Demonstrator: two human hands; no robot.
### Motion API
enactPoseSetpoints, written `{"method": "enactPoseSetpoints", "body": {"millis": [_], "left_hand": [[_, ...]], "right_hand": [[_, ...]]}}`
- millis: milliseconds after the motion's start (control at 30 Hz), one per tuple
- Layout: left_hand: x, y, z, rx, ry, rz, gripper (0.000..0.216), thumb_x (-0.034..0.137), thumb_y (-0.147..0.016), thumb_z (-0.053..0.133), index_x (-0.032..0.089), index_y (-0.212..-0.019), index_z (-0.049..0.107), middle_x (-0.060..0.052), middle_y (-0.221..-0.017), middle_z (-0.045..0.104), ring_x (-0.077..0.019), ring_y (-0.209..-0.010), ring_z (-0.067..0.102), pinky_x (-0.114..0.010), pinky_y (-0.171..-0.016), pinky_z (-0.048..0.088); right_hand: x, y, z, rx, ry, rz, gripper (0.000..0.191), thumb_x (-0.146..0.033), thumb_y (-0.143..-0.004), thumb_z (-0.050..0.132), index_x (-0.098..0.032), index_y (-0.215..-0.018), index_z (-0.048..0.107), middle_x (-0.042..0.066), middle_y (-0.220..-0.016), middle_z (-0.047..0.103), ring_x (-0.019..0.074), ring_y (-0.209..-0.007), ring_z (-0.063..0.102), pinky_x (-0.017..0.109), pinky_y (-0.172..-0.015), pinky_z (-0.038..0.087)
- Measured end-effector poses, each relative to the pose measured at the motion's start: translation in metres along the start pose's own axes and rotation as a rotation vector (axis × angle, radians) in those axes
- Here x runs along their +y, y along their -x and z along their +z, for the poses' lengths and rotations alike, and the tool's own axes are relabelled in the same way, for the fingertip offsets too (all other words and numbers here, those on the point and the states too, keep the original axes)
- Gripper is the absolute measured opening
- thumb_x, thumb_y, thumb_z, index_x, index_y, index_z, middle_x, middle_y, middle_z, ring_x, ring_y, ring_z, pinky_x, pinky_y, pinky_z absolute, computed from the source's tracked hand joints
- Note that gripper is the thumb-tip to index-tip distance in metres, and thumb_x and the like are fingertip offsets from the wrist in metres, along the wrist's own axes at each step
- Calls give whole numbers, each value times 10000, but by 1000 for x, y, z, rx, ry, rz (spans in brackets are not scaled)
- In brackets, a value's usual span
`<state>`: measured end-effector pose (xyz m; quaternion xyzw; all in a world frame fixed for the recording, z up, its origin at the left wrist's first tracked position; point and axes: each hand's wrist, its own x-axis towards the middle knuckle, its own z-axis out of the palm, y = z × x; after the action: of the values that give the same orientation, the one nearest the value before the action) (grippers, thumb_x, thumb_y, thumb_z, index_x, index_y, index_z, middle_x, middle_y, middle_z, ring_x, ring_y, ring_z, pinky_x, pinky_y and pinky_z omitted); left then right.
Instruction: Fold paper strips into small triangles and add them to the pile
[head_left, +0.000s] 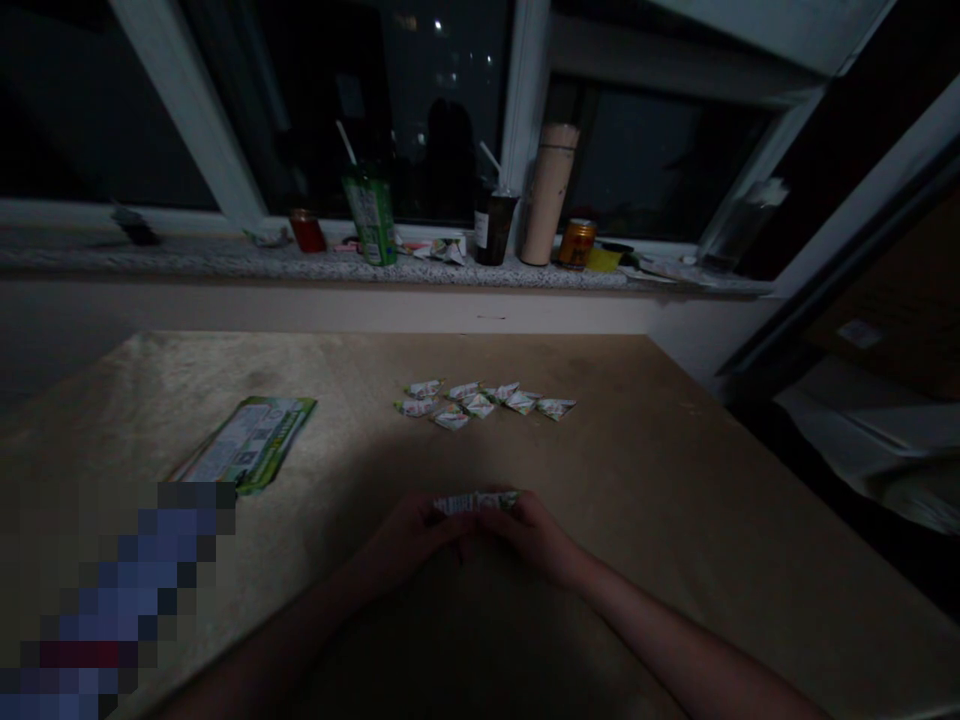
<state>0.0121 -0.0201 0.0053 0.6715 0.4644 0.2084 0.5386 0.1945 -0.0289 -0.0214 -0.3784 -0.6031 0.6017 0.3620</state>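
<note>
Near the middle of the table, my left hand (412, 532) and my right hand (538, 530) face each other. Both are closed on one narrow, printed white-and-green wrapper (476, 502), a hand at each end of it. My thumbs lie along its near side, and the fingers behind are mostly hidden. Beyond my hands lies a loose group of several small folded triangular packets (478, 404) with the same white and green colours. To the left sits a pile of flat green-and-white wrappers (259, 440).
The wooden table (637, 480) meets a wall under a stone windowsill (442, 275). On the sill stand a green cup with a straw (371, 220), a dark cup (493, 225), a tall pink bottle (550, 195), an orange can (576, 243) and a red jar (307, 230). Pixelation covers the lower left.
</note>
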Motion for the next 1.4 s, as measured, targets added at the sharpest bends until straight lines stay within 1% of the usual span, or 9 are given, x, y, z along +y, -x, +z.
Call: {"method": "enactPoseSetpoints", "body": {"millis": [267, 467, 600, 700, 767, 867, 1000, 1267, 1400], "left_hand": [[-6, 1, 3, -9, 40, 39, 382, 506, -785, 516, 160, -694, 650, 5, -656, 623, -152, -617, 529, -217, -556, 378], [-12, -1, 2, -58, -42, 4, 518, 560, -830, 439, 159, -578, 648, 5, -547, 574, -129, -522, 475, -216, -519, 339], [-8, -1, 0, -78, -24, 12, 527, 581, -821, 438, 162, -567, 635, 3, -543, 575, -128, -525, 475, -214, -530, 345], [-8, 0, -2, -107, -15, 19, 540, 583, -819, 449, 162, -516, 598, 15, -475, 514, -110, -467, 415, -211, -490, 314], [-9, -1, -2, -132, -9, 24, 529, 585, -821, 453, 158, -549, 607, 23, -453, 493, -106, -441, 386, -212, -459, 286], [-10, -2, -1, -152, 4, 43, 472, 581, -807, 477, 159, -658, 628, 15, -528, 561, -122, -497, 454, -209, -494, 324], [-6, -2, 1, -137, 8, 48, 396, 539, -782, 530, 165, -672, 602, 12, -622, 595, -138, -584, 506, -214, -555, 358], [-7, -2, -1, -78, -6, 9, 518, 595, -800, 463, 166, -528, 560, 29, -477, 477, -107, -454, 388, -220, -467, 276], [-10, -3, -3, -40, 18, -14, 512, 627, -786, 459, 162, -625, 602, 42, -458, 469, -100, -426, 359, -212, -443, 257]], "right_hand": [[-4, 0, 2, -31, 69, -14, 546, -647, -828, 432, -151, -617, 516, -41, -550, 370, 75, -505, 295, 213, -463, 241], [1, -1, 3, 31, -7, 1, 517, -642, -803, 475, -161, -613, 484, -57, -526, 342, 67, -484, 259, 212, -451, 227], [1, -2, 4, 44, -34, -7, 529, -645, -787, 491, -154, -591, 503, -53, -511, 351, 68, -475, 276, 214, -445, 218], [-3, -2, 4, 43, -6, 0, 530, -646, -787, 493, -148, -611, 526, -49, -517, 377, 68, -473, 289, 211, -440, 215], [-6, -2, 4, 50, 8, -14, 513, -629, -794, 502, -145, -626, 537, -43, -534, 406, 69, -479, 302, 207, -444, 226], [-7, -2, 5, 40, 7, -42, 499, -600, -818, 490, -146, -616, 540, -37, -532, 424, 73, -482, 321, 207, -454, 247], [-4, -1, 6, 77, 22, -50, 496, -605, -811, 497, -150, -616, 529, -38, -539, 423, 79, -500, 335, 205, -465, 263], [0, -2, 3, 117, 15, -47, 492, -600, -831, 480, -146, -653, 550, -37, -561, 417, 78, -512, 330, 209, -461, 237], [0, -3, 0, 101, 60, -15, 542, -669, -779, 493, -160, -592, 493, -52, -518, 362, 70, -481, 280, 218, -441, 202]]}}
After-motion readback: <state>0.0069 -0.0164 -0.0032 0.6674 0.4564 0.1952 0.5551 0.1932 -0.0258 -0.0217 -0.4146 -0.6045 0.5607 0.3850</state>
